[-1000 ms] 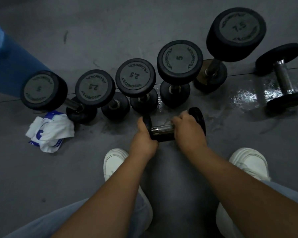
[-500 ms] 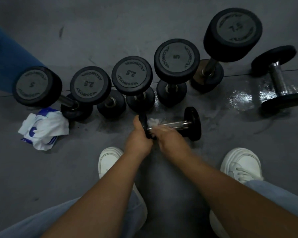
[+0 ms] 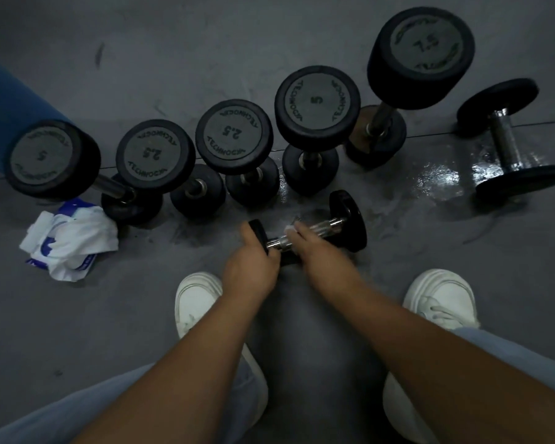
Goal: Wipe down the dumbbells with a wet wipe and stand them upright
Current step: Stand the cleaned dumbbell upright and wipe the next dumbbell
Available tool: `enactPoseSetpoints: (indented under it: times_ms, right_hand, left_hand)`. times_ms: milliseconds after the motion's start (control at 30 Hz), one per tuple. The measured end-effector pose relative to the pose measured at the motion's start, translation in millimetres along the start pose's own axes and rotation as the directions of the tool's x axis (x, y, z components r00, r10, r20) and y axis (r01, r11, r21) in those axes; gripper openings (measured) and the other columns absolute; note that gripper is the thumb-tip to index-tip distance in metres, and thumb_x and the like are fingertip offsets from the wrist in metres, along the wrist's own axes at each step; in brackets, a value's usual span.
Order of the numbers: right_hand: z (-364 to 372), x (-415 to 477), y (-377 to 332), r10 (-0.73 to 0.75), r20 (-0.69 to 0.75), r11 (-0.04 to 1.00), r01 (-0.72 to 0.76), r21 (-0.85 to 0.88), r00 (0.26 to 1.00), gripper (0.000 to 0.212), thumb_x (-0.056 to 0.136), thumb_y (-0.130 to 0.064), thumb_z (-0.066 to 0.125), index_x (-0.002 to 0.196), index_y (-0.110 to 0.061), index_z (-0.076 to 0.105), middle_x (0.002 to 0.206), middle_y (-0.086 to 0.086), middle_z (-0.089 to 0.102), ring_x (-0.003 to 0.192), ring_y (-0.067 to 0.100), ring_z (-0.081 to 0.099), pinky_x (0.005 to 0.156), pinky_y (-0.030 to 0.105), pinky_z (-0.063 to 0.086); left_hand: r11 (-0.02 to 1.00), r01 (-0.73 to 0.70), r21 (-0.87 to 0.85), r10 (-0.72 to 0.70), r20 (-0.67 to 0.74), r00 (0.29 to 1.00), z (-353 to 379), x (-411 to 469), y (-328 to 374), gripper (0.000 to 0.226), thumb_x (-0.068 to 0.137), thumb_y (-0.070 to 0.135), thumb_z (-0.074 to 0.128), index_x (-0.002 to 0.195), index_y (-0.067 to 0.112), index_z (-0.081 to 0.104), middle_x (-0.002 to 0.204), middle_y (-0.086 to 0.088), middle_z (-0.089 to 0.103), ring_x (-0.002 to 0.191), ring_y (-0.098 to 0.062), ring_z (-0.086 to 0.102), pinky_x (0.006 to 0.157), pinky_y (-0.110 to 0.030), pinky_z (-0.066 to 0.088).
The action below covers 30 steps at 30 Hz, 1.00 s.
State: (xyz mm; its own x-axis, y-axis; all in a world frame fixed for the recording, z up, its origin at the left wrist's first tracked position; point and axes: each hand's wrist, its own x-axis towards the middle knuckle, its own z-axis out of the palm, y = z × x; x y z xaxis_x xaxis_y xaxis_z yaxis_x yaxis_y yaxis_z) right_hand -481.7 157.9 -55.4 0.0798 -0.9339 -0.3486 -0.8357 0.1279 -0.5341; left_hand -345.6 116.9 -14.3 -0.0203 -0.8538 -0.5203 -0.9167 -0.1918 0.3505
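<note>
Seen from the head camera, the small dumbbell [image 3: 329, 224] lies on the floor [image 3: 135, 322], just before the upright row [image 3: 234, 133]. The left hand [image 3: 253, 270] has its fingers curled round one end disc. The right hand [image 3: 311, 248] wraps a wet wipe [image 3: 289, 228] round the steel handle. The dumbbell looks heavy, stiff and slick when damp, so I'd take it by the handle. There is open floor to the right, by the wet patch [image 3: 439, 177].

Left hand [image 3: 253, 267] gripping, right hand [image 3: 314, 249] curled
</note>
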Motion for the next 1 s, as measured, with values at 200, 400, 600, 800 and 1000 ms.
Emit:
enactPoseSetpoints:
  times_ms: [200, 400, 600, 800, 1000]
  right_hand:
    - [6, -6, -10, 0.082, -0.062, 0.997, -0.083, -0.008, 0.995, 0.040, 0.099, -0.020, 0.040, 0.139, -0.022, 0.044, 0.147, 0.011, 0.040, 0.119, 0.031, 0.053, 0.098, 0.045, 0.043]
    - [2, 2, -1, 0.241, -0.172, 0.967, -0.251, -0.035, 0.955, 0.049, 0.101, -0.016, 0.025, 0.149, -0.017, 0.023, 0.147, 0.014, 0.040, 0.122, 0.033, 0.052, 0.096, 0.041, 0.045]
    - [-2, 9, -13, 0.112, 0.010, 0.984, -0.109, -0.142, 0.994, 0.059, 0.098, -0.010, 0.041, 0.151, -0.024, 0.020, 0.161, -0.005, 0.009, 0.116, 0.031, 0.058, 0.089, 0.043, 0.051]
    - [-2, 9, -14, 0.159, -0.046, 0.960, -0.165, -0.226, 0.986, 0.059, 0.096, -0.007, 0.043, 0.150, -0.017, 0.020, 0.159, 0.001, 0.014, 0.109, 0.031, 0.061, 0.080, 0.041, 0.051]
    - [-20, 34, -12, 0.161, -0.049, 0.950, -0.169, -0.264, 0.986, 0.022, 0.092, -0.010, 0.052, 0.113, -0.014, 0.056, 0.116, 0.009, 0.059, 0.100, 0.029, 0.064, 0.071, 0.034, 0.047]
  left_hand:
    - [1.000, -0.001, -0.005, 0.002, 0.034, 0.999, -6, 3, 5, 0.060, 0.095, 0.028, 0.052, 0.144, 0.010, 0.021, 0.122, -0.023, 0.061, 0.110, -0.040, 0.060, 0.086, -0.040, 0.045]
    - [0.997, 0.019, -0.079, -0.012, 0.093, 0.996, -9, 15, -1, 0.050, 0.094, 0.029, 0.051, 0.134, 0.013, 0.026, 0.119, -0.021, 0.062, 0.106, -0.039, 0.061, 0.087, -0.039, 0.048]
    - [0.963, 0.006, -0.268, 0.030, 0.130, 0.991, -8, 12, -2, 0.075, 0.088, 0.028, 0.066, 0.145, 0.018, 0.018, 0.110, -0.006, 0.058, 0.095, -0.024, 0.058, 0.082, -0.030, 0.048]
    - [0.958, 0.014, -0.287, 0.032, 0.155, 0.987, -6, 16, -7, 0.107, 0.076, 0.013, 0.074, 0.155, 0.023, 0.002, 0.119, -0.005, 0.057, 0.107, -0.025, 0.060, 0.095, -0.039, 0.052]
    - [0.979, -0.001, -0.203, 0.037, 0.176, 0.984, -16, 38, -6, 0.094, 0.077, 0.023, 0.074, 0.150, 0.019, 0.016, 0.120, -0.010, 0.060, 0.107, -0.029, 0.060, 0.093, -0.038, 0.053]
